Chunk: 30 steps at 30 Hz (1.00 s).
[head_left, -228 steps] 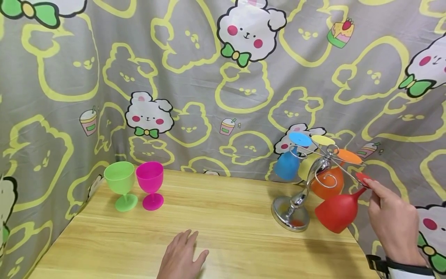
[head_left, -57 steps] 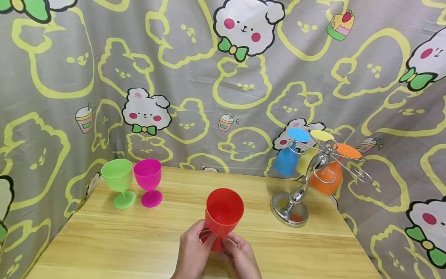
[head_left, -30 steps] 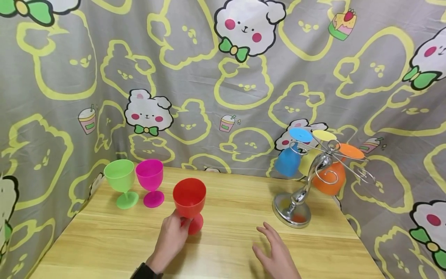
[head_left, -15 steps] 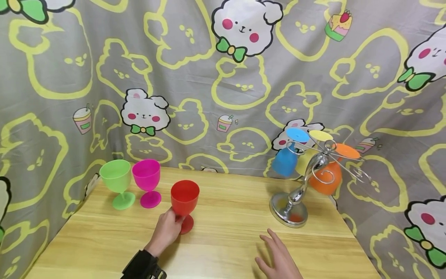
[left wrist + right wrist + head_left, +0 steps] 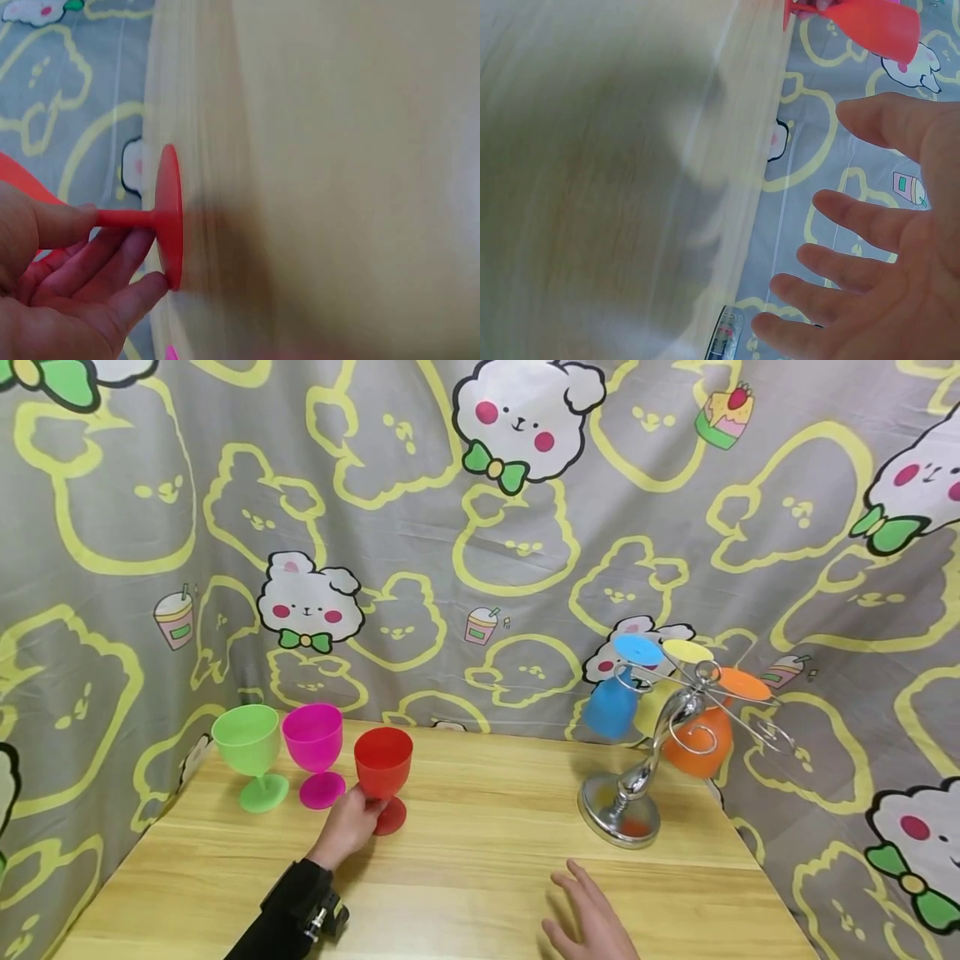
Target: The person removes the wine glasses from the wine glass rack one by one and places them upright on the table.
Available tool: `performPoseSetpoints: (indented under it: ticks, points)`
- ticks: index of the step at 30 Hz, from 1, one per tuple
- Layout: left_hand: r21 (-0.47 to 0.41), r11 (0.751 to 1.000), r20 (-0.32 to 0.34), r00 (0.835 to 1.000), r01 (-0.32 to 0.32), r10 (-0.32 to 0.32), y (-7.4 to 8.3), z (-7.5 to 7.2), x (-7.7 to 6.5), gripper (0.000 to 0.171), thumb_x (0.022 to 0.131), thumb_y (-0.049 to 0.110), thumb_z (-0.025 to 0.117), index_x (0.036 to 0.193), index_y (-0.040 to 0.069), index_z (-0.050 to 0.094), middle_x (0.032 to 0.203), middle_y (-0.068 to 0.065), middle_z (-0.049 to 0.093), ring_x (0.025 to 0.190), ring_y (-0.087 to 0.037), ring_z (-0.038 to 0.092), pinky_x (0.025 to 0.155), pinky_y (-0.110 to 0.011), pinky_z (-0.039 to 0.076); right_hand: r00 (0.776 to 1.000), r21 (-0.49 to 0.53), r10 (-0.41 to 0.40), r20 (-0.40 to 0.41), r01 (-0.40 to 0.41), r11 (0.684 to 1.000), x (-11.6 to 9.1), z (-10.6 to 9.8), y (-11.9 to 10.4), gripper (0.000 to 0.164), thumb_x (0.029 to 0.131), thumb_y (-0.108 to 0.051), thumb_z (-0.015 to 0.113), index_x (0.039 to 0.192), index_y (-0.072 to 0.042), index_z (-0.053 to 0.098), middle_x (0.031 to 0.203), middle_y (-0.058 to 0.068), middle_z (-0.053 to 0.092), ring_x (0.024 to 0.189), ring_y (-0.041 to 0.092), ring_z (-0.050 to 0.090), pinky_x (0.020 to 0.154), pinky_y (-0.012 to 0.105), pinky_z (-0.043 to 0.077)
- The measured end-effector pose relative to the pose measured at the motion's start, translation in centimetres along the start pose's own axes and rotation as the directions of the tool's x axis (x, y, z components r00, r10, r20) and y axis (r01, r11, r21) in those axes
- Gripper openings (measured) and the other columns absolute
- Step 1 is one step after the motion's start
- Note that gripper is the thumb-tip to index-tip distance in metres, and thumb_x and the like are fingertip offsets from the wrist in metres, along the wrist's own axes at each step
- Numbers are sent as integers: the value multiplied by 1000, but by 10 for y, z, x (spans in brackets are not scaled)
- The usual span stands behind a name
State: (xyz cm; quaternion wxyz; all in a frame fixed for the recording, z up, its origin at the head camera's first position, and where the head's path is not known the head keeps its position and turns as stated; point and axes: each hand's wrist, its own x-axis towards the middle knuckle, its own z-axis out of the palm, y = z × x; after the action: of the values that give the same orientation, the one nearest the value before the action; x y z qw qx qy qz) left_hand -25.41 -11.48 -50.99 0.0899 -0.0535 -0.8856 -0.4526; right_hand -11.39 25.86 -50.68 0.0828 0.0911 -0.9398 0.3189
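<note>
My left hand point(image 5: 351, 827) pinches the stem of a red goblet point(image 5: 383, 762), which stands upright to the right of a magenta goblet point(image 5: 313, 739). In the left wrist view, thumb and fingers are round the thin stem, with a fingertip against the edge of the goblet's round foot point(image 5: 169, 217). A green goblet point(image 5: 247, 741) stands at the left end of the row. My right hand point(image 5: 592, 918) is held over the near part of the table, fingers spread and holding nothing; the right wrist view shows its palm and spread fingers.
At the right stands a chrome goblet rack point(image 5: 637, 777). Blue point(image 5: 611, 706), yellow point(image 5: 651, 708) and orange point(image 5: 701, 743) goblets hang upside down from it, and one wire arm on its right side is bare. Patterned grey cloth point(image 5: 420, 543) encloses the wooden table point(image 5: 480, 860).
The red goblet came off the rack in my right hand, passed through both hands at the middle, and moved left and back in my left hand. The right hand let go and withdrew.
</note>
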Motion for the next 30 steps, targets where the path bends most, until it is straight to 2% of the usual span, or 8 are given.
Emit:
performPoseSetpoints:
  ticks: [7,14,20,30]
  points:
    - [-12,1000,21,1000,15,-15,-4,-4,14,21,100,-1,66,120,-9,69,114,-26,76,115,-49,71,103,-63,58,999,21,34,43,-35,999,-1,1,0,56,88,-30,86,134,-3,69,155,33,53,135,60,54,101,77,53]
    - [13,999,25,999,36,-37,-11,-6,26,21,103,1,64,121,-8,69,118,-28,75,119,-51,69,107,-64,55,998,26,29,48,-30,999,-2,3,2,56,87,-27,87,133,-2,69,154,34,53,134,62,54,101,79,52]
    - [6,999,41,998,47,-48,-15,-12,31,21,104,3,64,122,-7,69,120,-28,75,123,-52,67,108,-65,54,998,23,24,52,-25,999,-4,7,4,56,84,-24,89,131,-3,69,152,33,55,132,62,56,98,77,55]
    - [13,1000,12,1000,24,-24,-24,-13,35,18,103,3,66,117,-7,71,115,-26,75,119,-50,69,107,-64,55,999,2,5,36,-5,1000,-3,9,3,54,83,-25,89,130,-5,70,151,31,57,131,58,60,98,74,56]
